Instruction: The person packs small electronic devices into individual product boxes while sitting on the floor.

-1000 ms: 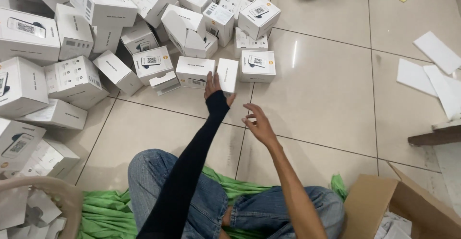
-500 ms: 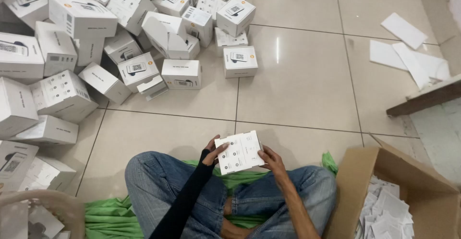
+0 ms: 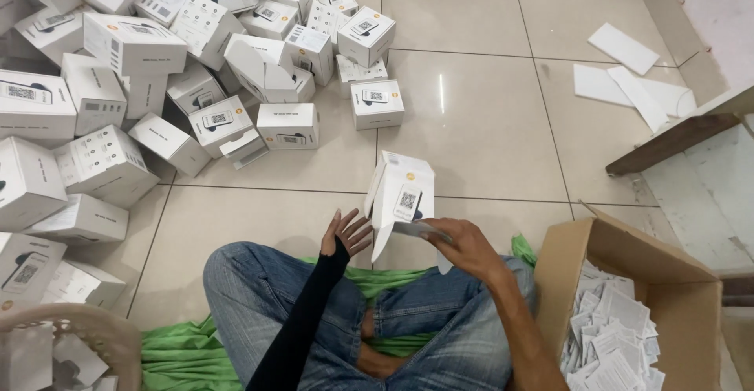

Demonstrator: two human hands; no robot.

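A small white box (image 3: 400, 197) with a printed label and an open flap is held upright above my knees. My right hand (image 3: 463, 243) grips its lower right side. My left hand (image 3: 345, 234), in a black sleeve, is just left of the box with fingers spread, touching or almost touching its edge. I sit cross-legged in blue jeans on a green cloth (image 3: 181, 352).
A heap of several white boxes (image 3: 157, 85) covers the tiled floor ahead and left. An open cardboard carton (image 3: 628, 257) with paper slips stands at my right. A woven basket (image 3: 78, 336) sits lower left. Loose white sheets (image 3: 628, 77) and a wooden ledge (image 3: 683, 136) lie right.
The box was picked from the pile a second ago, brought to my lap, and is now lifted and turned upright; my left hand has come off it with fingers spread.
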